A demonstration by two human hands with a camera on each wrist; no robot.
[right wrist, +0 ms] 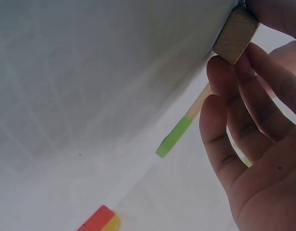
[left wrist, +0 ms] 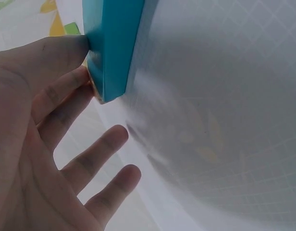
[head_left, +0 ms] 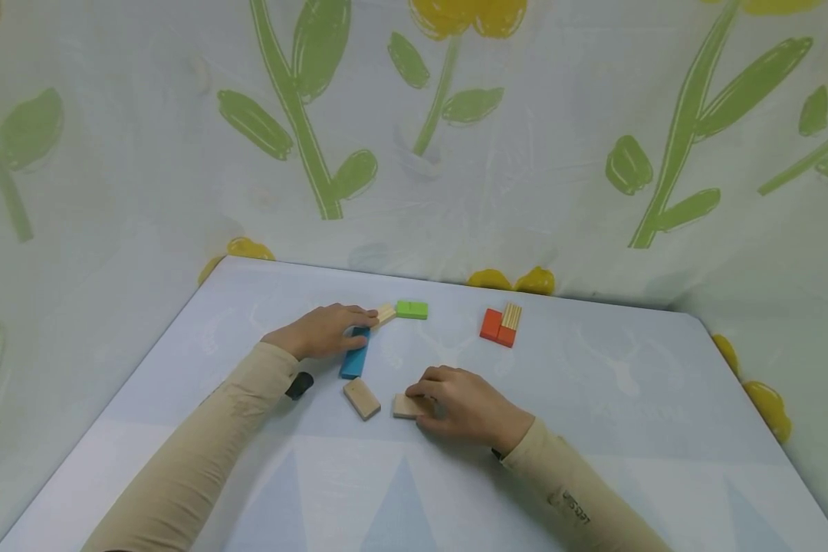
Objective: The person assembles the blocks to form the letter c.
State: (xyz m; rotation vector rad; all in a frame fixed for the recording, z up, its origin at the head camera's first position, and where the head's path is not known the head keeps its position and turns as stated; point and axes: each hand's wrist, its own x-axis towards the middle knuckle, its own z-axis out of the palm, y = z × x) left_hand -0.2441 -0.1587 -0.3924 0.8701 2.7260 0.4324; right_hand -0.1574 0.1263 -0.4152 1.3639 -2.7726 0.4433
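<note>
In the head view, my left hand point(head_left: 327, 330) reaches the far end of a blue block point(head_left: 353, 363). Its thumb lies against the blue block, with the index and middle fingers by the pale wooden block point(head_left: 385, 315) just beyond. The left wrist view shows the thumb on the blue block point(left wrist: 114, 48) and the other two fingers spread free. My right hand point(head_left: 465, 405) pinches a plain wooden block point(head_left: 405, 406) at the table surface; the wooden block point(right wrist: 237, 36) also shows between thumb and fingertips in the right wrist view. Another plain wooden block point(head_left: 362, 399) lies between the hands.
Green blocks point(head_left: 412, 310) sit beside the far pale wooden block. Farther right lie red blocks point(head_left: 491, 324) with a striped wooden piece point(head_left: 511, 316) against them. A black device point(head_left: 300, 386) shows under the left sleeve. Behind the white table point(head_left: 593, 429) hangs a flowered cloth point(head_left: 538, 153).
</note>
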